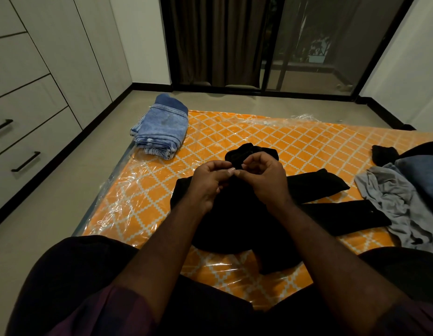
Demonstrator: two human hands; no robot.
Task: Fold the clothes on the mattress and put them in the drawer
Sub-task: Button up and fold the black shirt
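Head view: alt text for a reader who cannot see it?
The left hand and right hand pinch the far end of a black garment spread on an orange mattress. Folded jeans lie at its far left corner; unfolded clothes are heaped at the right.

surface: orange white-lattice mattress in clear plastic wrap (235, 132), on grey floor (65, 214) | far-left corner: folded stack of light-blue denim jeans (162, 132) | centre: spread black fabric garment (319, 187) | right edge: crumpled grey cloth garment (392, 197)

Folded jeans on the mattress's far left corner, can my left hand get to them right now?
Probably yes: only bare mattress lies between the left hand and the folded jeans, though it must first release the black garment.
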